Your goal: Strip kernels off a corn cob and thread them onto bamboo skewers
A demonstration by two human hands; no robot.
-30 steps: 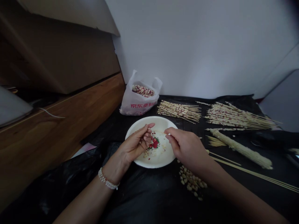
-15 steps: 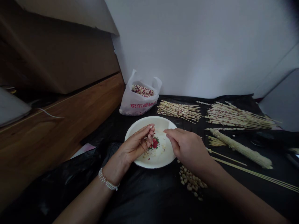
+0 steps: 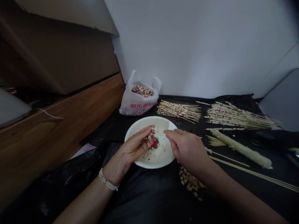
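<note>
A small pale corn kernel (image 3: 152, 128) shows at the pinched thumb and fingertips of my left hand (image 3: 139, 141), and more kernels lie in its curled fingers. My right hand (image 3: 185, 146) is closed around a thin skewer (image 3: 230, 159); its bare end comes out behind the hand, with pale kernels threaded near the palm. The skewer's front end, by the fingertips, is too small to make out. Both hands are over a white bowl (image 3: 168, 160) with a red flower pattern and loose kernel bits inside. A short gap separates the fingertips.
Behind the bowl stands a white plastic bag (image 3: 140, 104) with speckled corn cobs (image 3: 143, 90). Threaded skewers lie in two bundles (image 3: 178, 110) (image 3: 233, 115) at right. A stripped cob (image 3: 245, 149), bare sticks (image 3: 257, 175) and a kernel pile (image 3: 190, 183) lie on black plastic sheeting (image 3: 144, 193).
The skewer's bare end has shifted slightly to the right and down with my right hand. My left hand has hardly moved; its kernel remains pinched.
</note>
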